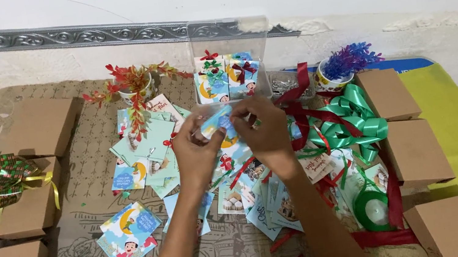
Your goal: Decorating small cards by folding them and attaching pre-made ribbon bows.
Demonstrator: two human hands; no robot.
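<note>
— Blue and yellow, that is the small card point(218, 125) between the two hands, yes?

— Yes. The left hand point(196, 152) and the right hand point(267, 131) both pinch it with the fingertips, above the middle of the worktop point(72, 173). Its long axis goes almost left to right, and the right end is a little higher.

— Where does it point?

— The right end points toward the clear plastic box point(230, 63) at the wall. That box is open and holds small packs with bows; I cannot count them exactly.

— How many brown boxes are there?

— Seven cardboard boxes: four on the left, three on the right. One on the left point(19, 210) has a green checked bow point(2, 179) with gold ribbon.

— And the pots?

— Two little pots: one with a red plant point(131, 83), one with a purple plant point(348, 60). One green ribbon bow point(348, 121) lies just beside the right hand, and one green ribbon roll point(371, 207) is nearer to me. The loose cards point(128, 232) are many and overlap.
</note>
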